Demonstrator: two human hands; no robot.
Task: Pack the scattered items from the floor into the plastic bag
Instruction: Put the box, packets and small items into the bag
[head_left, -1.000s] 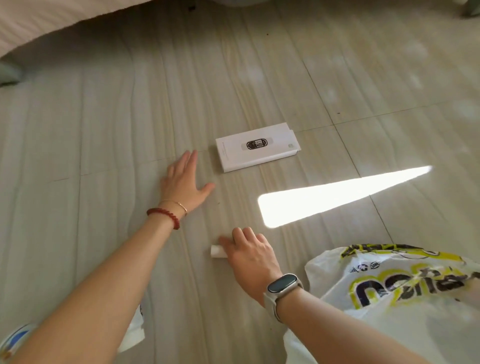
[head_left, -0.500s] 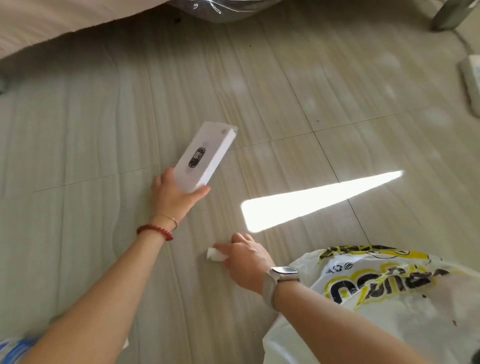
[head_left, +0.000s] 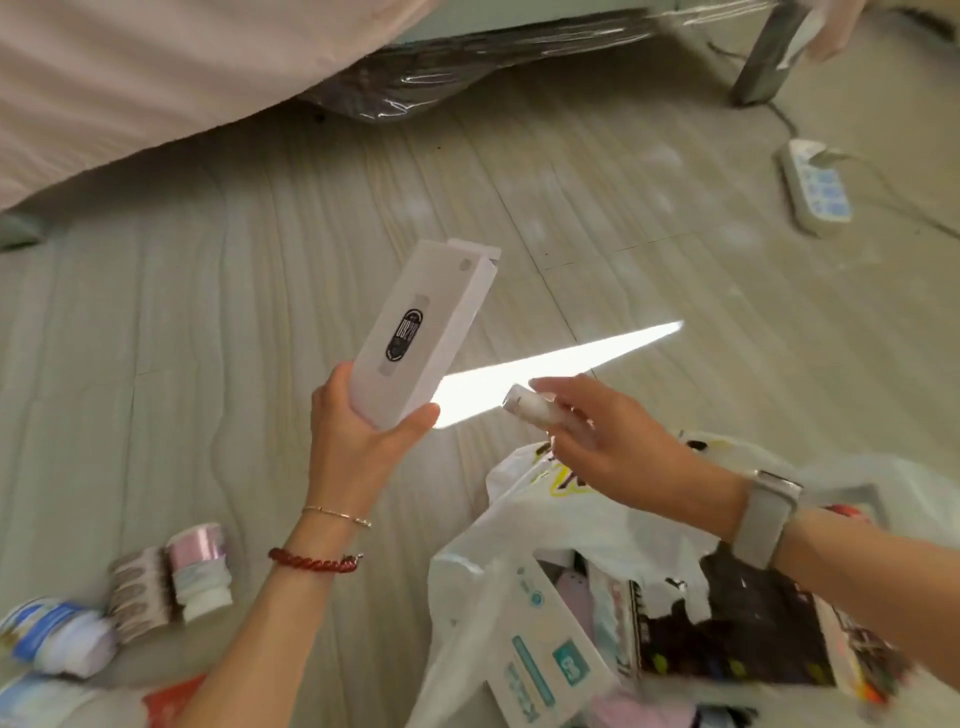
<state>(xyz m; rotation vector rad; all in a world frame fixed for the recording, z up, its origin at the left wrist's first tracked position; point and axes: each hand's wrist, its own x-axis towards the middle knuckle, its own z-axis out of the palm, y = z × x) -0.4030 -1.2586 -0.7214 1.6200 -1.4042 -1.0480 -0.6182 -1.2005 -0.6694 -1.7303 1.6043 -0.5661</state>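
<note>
White box (head_left: 421, 332) w/ a black oval watch-face print is up off the floor, tilted, lower end clamped in the left hand (head_left: 358, 431): thumb on the right edge, fingers wrapped behind. Far end has a flap or sleeve sticking out a bit (could slide open if tipped that way). Right hand (head_left: 613, 441) holds a small white tube (head_left: 530, 408) btwn thumb and fingers, index finger straight out above it.

Plastic bag (head_left: 550, 525) sits just below the right hand, mouth open toward the camera, already holding a teal-printed pack (head_left: 545, 654) and a dark booklet (head_left: 727, 634).

Best way, I'd say: drop the tube first since it's right over the opening, then feed the box in closed end first, alongside the flat stuff.

Still on the floor at lower left: rolls and small tubs (head_left: 156, 577). Further out, power strip (head_left: 815, 187) and bed edge (head_left: 156, 78).
</note>
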